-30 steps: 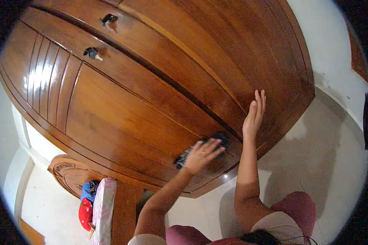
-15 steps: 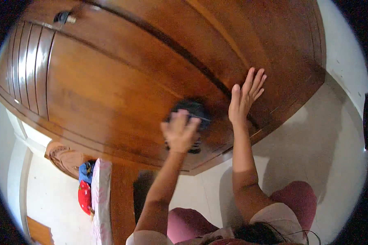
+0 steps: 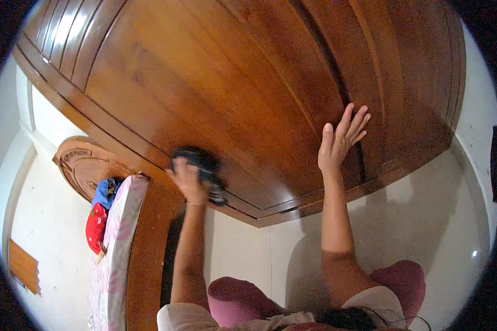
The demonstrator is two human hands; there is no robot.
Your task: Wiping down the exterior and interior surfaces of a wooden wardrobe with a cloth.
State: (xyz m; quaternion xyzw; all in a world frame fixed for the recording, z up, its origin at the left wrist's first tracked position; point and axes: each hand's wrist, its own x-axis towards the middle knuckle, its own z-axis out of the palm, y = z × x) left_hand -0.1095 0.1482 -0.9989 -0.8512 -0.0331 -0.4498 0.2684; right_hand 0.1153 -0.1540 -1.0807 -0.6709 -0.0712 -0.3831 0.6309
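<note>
A glossy brown wooden wardrobe front (image 3: 204,94) with carved curved grooves fills the upper view. Near its lower left edge, my left hand (image 3: 189,182) presses a bunched black cloth (image 3: 200,158) against the wood. Motion smears both, and part of the cloth hangs past the hand on its right side. My right hand (image 3: 341,140) lies against the wood farther right, beside the dark vertical gap, its fingers stretched out and holding nothing.
At the left stands a bed with a pink-patterned mattress (image 3: 113,231) and a carved wooden headboard (image 3: 77,165). Red (image 3: 96,226) and blue fabric items (image 3: 106,193) lie on it. Pale floor tiles (image 3: 248,248) run below the wardrobe, and a white wall (image 3: 477,99) borders its right side.
My left hand has swept the black cloth left across the wood toward the wardrobe's edge. My right hand stays on the wood near the gap. The whole view has shifted and turned.
</note>
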